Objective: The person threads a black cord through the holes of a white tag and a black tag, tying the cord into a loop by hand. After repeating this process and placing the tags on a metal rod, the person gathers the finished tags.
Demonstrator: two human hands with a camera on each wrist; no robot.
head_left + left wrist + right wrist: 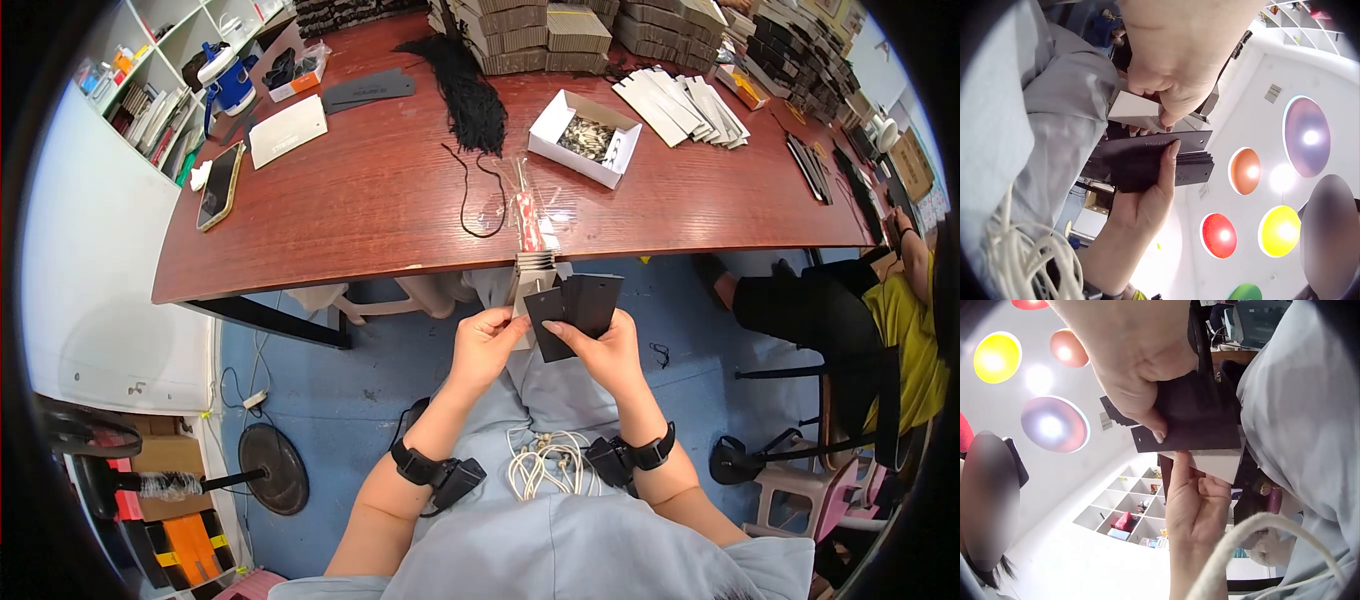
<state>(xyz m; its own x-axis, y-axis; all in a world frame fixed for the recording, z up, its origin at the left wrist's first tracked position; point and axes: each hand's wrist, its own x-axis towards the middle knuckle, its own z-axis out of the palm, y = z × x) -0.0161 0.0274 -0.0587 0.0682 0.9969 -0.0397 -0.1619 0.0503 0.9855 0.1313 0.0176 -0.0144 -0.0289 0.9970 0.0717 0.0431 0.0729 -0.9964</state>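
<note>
Between the thumb and fingers of the right hand (608, 352) is a fanned stack of black cards (592, 303), each with a small hole near one end. The left hand (485, 347) pinches a stack of white-grey cards (522, 300), standing close beside the black ones at the table's front edge. In the left wrist view, the right thumb lies across the black cards (1141, 164), and the left fingers are at the pale card (1135, 107). The right wrist view has the pale card (1216, 464) partly behind the black cards (1194, 419).
On the red table (370, 210) are a white box (585, 138) of small parts, black cords (470, 100), clear plastic packaging (530, 215), a phone (220, 186) and loose pale cards (680, 106). Grey stacks stand at the back. A person in yellow (905, 330) sits at the right.
</note>
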